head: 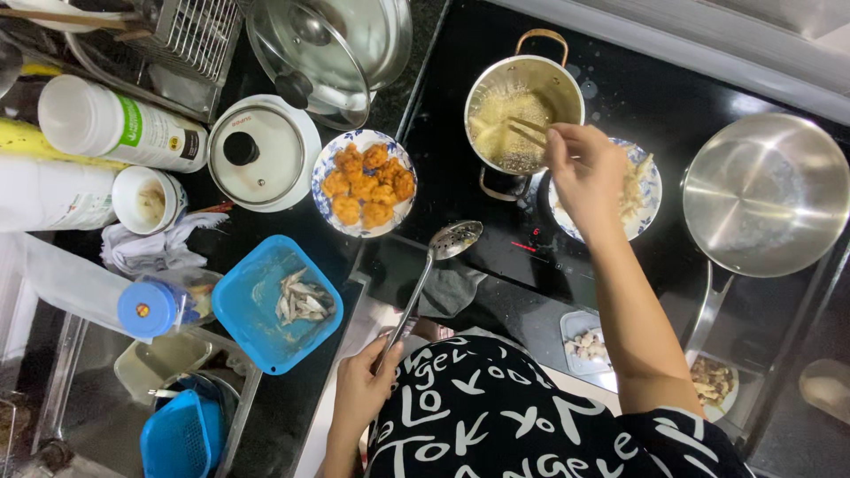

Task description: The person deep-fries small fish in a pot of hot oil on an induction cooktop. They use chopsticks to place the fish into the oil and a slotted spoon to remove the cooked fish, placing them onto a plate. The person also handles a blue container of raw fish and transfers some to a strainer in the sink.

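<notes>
My right hand (580, 173) pinches wooden chopsticks (524, 131), their tips dipped into the small steel pot (522, 111) of bubbling oil on the black cooktop (496, 257). Left of the pot sits a patterned plate of fried pieces (365, 182). Below the pot, my left hand (365, 382) grips the handle of a slotted spoon (434, 270). Right of the pot stands a steel pan (766, 195).

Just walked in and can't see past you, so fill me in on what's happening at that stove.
A person is frying at the cooktop. The right hand holds chopsticks over a small steel pot of bubbling oil. The left hand grips the handle of a slotted spoon. A plate of golden fried pieces sits beside the pot, and a blue tub of small raw fish waits nearby.
</notes>
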